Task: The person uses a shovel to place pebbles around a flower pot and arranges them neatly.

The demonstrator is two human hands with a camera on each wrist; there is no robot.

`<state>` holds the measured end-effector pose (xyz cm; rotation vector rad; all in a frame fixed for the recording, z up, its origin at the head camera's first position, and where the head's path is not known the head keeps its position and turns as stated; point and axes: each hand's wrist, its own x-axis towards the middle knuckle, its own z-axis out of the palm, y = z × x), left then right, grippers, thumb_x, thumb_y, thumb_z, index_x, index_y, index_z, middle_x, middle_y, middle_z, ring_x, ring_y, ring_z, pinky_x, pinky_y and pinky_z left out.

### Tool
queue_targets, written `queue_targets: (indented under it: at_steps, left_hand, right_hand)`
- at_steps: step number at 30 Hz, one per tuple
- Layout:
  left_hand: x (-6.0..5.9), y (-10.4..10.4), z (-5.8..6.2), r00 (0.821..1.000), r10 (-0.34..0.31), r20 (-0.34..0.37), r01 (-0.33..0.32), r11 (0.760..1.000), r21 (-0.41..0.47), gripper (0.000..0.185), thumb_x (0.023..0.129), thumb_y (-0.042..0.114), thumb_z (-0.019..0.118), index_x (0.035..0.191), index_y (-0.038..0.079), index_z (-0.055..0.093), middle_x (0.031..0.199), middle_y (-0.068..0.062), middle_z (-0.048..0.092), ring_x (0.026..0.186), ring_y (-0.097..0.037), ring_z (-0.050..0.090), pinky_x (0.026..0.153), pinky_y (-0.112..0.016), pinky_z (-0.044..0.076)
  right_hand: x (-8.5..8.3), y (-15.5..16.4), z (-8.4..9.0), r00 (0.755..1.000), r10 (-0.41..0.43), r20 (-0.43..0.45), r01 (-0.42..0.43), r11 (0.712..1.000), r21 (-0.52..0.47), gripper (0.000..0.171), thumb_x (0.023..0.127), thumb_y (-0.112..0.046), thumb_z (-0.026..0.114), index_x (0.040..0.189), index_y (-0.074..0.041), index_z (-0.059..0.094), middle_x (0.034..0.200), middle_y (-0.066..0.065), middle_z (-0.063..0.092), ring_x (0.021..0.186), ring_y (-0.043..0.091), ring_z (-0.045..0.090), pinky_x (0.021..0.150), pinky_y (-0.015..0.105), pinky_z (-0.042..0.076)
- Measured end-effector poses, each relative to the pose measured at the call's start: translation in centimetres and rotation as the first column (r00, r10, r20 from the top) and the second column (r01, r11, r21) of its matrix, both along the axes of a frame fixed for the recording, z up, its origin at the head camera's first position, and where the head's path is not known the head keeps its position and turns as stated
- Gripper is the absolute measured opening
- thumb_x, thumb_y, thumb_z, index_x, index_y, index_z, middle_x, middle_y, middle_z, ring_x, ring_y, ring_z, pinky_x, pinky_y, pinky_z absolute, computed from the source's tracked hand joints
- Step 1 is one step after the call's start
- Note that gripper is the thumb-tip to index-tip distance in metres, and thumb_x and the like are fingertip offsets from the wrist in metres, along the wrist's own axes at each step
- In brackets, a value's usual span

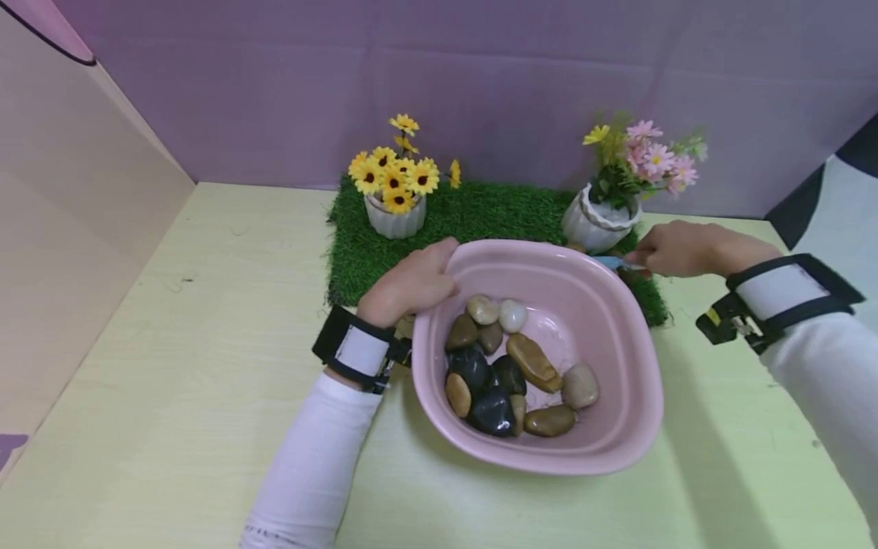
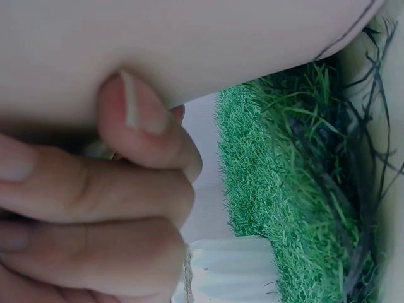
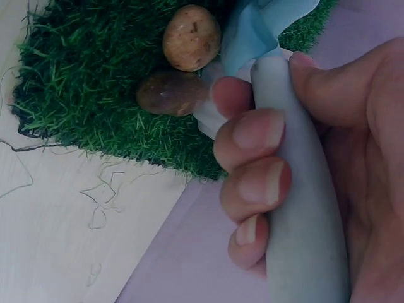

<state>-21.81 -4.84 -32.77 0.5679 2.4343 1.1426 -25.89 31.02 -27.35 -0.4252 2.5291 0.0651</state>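
The left hand [image 1: 411,282] gripped a smooth pink, rounded-square basin [image 1: 629,358] of brown, black and pale stones [image 1: 533,362] over the table [image 1: 171,381]; the right hand [image 1: 693,248] clasped a blue, pale-handled tool [image 3: 306,170] beside it.

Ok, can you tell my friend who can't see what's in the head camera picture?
A person's left hand grips a pink, rounded basin holding smooth brown, black and pale stones, while the right hand holds a blue-headed, pale-handled tool. Beyond the basin, a green artificial-grass mat carries two white ribbed pots of yellow and pink flowers.
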Motion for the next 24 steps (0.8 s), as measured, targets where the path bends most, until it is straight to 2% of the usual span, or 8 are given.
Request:
queue_targets:
  at_steps: [6, 12, 16, 19, 24]
  left_hand:
    - [0.0, 0.0, -0.1, 1.0, 0.003, 0.01, -0.003, 1.0, 0.01, 0.02, 0.093, 0.003, 0.048, 0.113, 0.006, 0.047, 0.098, -0.017, 0.058, 0.071, -0.025, 0.069, 0.054, -0.029, 0.058]
    - [0.0, 0.0, -0.1, 1.0, 0.003, 0.011, -0.003, 1.0, 0.015, 0.02, 0.093, 0.002, 0.048, 0.113, 0.006, 0.047, 0.097, -0.017, 0.058, 0.069, -0.025, 0.068, 0.054, -0.029, 0.058]
    - [0.0, 0.0, -0.2, 1.0, 0.005, 0.02, -0.005, 1.0, 0.024, 0.02, 0.092, 0.002, 0.048, 0.112, 0.006, 0.047, 0.097, -0.017, 0.058, 0.069, -0.025, 0.069, 0.053, -0.03, 0.059]
    - [0.0, 0.0, -0.2, 0.999, 0.009, 0.031, -0.01, 0.999, 0.038, 0.02, 0.092, 0.002, 0.049, 0.112, 0.006, 0.047, 0.098, -0.017, 0.059, 0.069, -0.025, 0.07, 0.053, -0.031, 0.06]
    - [0.1, 0.0, -0.1, 0.999, 0.011, 0.034, -0.012, 0.999, 0.049, 0.021, 0.091, 0.002, 0.049, 0.112, 0.006, 0.047, 0.097, -0.017, 0.059, 0.068, -0.025, 0.07, 0.053, -0.031, 0.06]
  right_hand:
    - [0.1, 0.0, 0.6, 1.0, -0.007, 0.026, 0.007, 0.999, 0.032, 0.046, 0.105, -0.028, 0.037, 0.123, 0.006, 0.063, 0.103, 0.016, 0.073, 0.103, 0.043, 0.064, 0.085, 0.057, 0.052]
    - [0.4, 0.4, 0.8, 1.0, -0.013, 0.023, 0.013, 1.0, 0.017, 0.046, 0.106, -0.027, 0.038, 0.12, 0.008, 0.064, 0.102, 0.016, 0.073, 0.095, 0.036, 0.067, 0.082, 0.054, 0.054]
    - [0.4, 0.9, 1.0, 0.999, -0.005, 0.032, 0.005, 1.0, 0.0, 0.043, 0.106, -0.024, 0.038, 0.111, 0.007, 0.067, 0.096, 0.013, 0.071, 0.085, 0.027, 0.065, 0.073, 0.046, 0.054]
    - [0.4, 1.5, 1.4, 0.998, -0.004, 0.057, 0.004, 1.0, -0.004, 0.043, 0.106, -0.024, 0.036, 0.106, 0.006, 0.067, 0.088, 0.008, 0.066, 0.077, 0.021, 0.057, 0.065, 0.036, 0.048]
    - [0.5, 2.8, 2.1, 0.993, -0.073, 0.092, 0.075, 0.997, -0.019, 0.045, 0.107, -0.025, 0.032, 0.103, 0.004, 0.066, 0.068, 0.002, 0.047, 0.061, 0.015, 0.041, 0.057, 0.029, 0.037]
